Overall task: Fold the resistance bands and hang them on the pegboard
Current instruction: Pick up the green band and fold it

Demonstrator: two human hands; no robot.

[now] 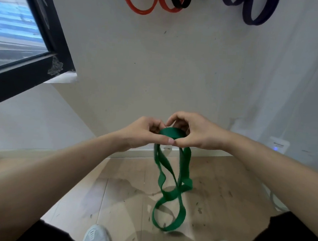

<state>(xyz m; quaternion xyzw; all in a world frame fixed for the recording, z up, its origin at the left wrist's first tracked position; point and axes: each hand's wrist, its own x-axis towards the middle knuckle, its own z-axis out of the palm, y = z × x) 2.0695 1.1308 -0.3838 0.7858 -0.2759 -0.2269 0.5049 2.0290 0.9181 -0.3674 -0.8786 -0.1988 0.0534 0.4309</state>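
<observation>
Both forearms are stretched forward from the lower corners and brought together at mid-frame, where the left hand (146, 132) and right hand (197, 132) are met thumb to thumb. The green resistance band (170, 195) is gripped at its top by both hands, fingers curled over it and thumbs pressed in beneath, so a short folded arch of band is shown between them. Below the hands the rest of the band is left dangling in twisted, crossing loops, hung clear above the floor (120, 202) and blurred. White shoes (97, 236) are seen at the bottom edge. Ahead, the wall (177, 65) is faced; red bands (143, 12), black bands (178, 6) and purple bands (253, 22) are hung high on it, their hooks cut off by the frame. A black window frame (53, 28) is set at left, a small white device (278, 145) low at right.
</observation>
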